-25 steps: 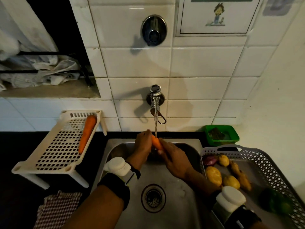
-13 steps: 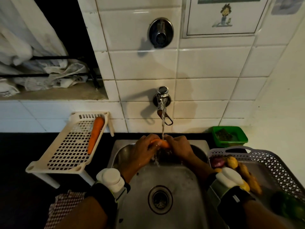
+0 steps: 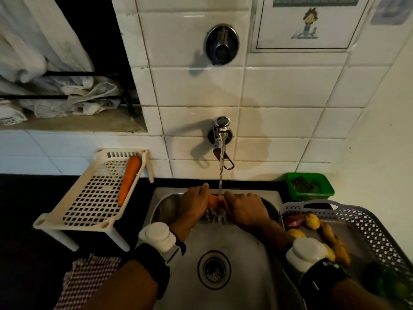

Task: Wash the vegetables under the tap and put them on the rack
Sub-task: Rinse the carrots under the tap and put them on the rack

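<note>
Water runs from the wall tap (image 3: pixel 220 139) into the steel sink (image 3: pixel 241 260). Under the stream, my left hand (image 3: pixel 194 203) and my right hand (image 3: pixel 245 209) both grip an orange carrot (image 3: pixel 213 200), mostly hidden between them. Left of the sink stands a cream slotted rack (image 3: pixel 89 198) with one carrot (image 3: pixel 129 179) lying along its right side. Right of the sink, a grey perforated basket (image 3: pixel 366 222) holds several potatoes (image 3: pixel 312 221), a red onion (image 3: pixel 292 221), ginger-like roots (image 3: pixel 335 245) and something green (image 3: pixel 388 285).
A small green tub (image 3: pixel 310 184) with a scrubber sits at the wall behind the basket. A checked cloth (image 3: pixel 87 280) lies on the dark counter in front of the rack. A round chrome fitting (image 3: pixel 222 44) is set in the tiles above the tap.
My hands have closed together around the carrot under the stream and shifted along it. The view has moved slightly to the left and down.
</note>
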